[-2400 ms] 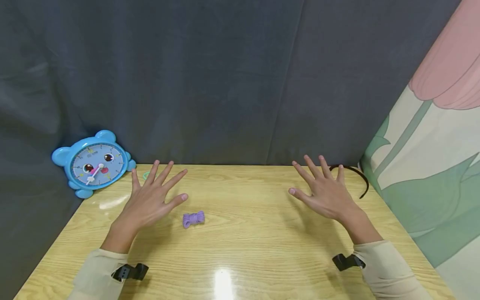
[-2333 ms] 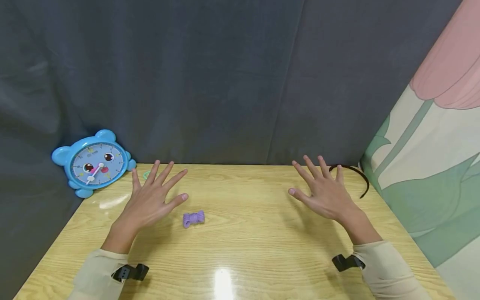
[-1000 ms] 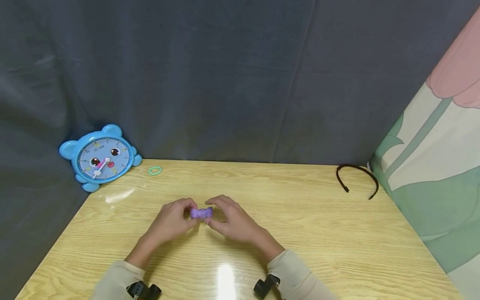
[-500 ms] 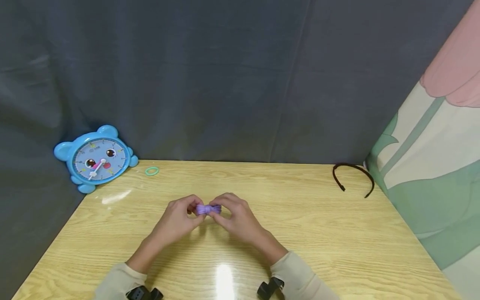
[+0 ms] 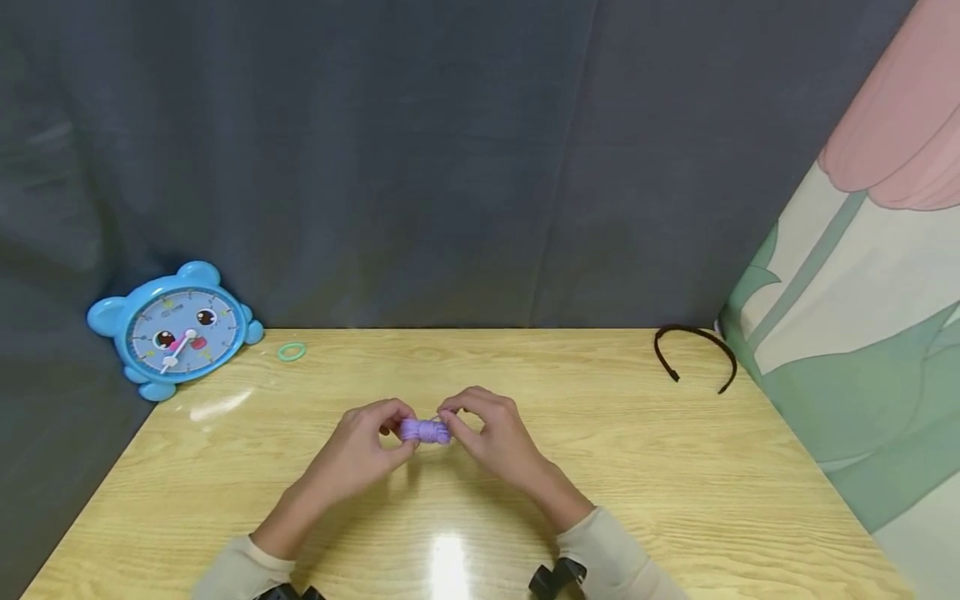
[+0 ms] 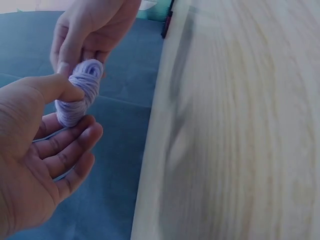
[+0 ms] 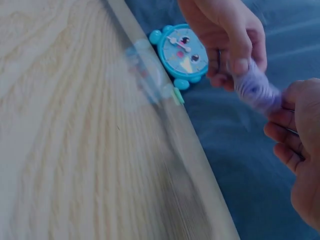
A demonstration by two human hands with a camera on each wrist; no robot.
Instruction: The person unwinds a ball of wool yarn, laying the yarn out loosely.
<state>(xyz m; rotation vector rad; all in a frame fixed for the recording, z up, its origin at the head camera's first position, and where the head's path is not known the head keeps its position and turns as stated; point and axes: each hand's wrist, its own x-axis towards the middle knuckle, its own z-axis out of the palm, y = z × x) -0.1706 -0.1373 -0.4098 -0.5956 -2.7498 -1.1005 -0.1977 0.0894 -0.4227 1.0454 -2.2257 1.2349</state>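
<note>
A small bundle of purple cord [image 5: 426, 431] is held between both hands above the table. My left hand [image 5: 361, 448] pinches its left end between thumb and fingers; in the left wrist view the thumb lies across the wound cord [image 6: 86, 82] with the other fingers beneath. At the right end, my right hand [image 5: 498, 437] pinches what looks like a thin strand at the bundle's upper right. The right wrist view shows the bundle [image 7: 256, 90] slightly blurred, with fingers at both its ends.
A blue bear-shaped clock [image 5: 185, 332] leans at the table's back left corner, with a green ring [image 5: 292, 351] to its right. A black headband [image 5: 696, 329] lies at the back right of the wooden table [image 5: 675, 483]. A dark curtain [image 5: 420, 167] hangs behind.
Both hands have come inward from their spread pose and taken hold of the bundle. It has since moved slightly right, and the right fingers have shifted to its upper right end.
</note>
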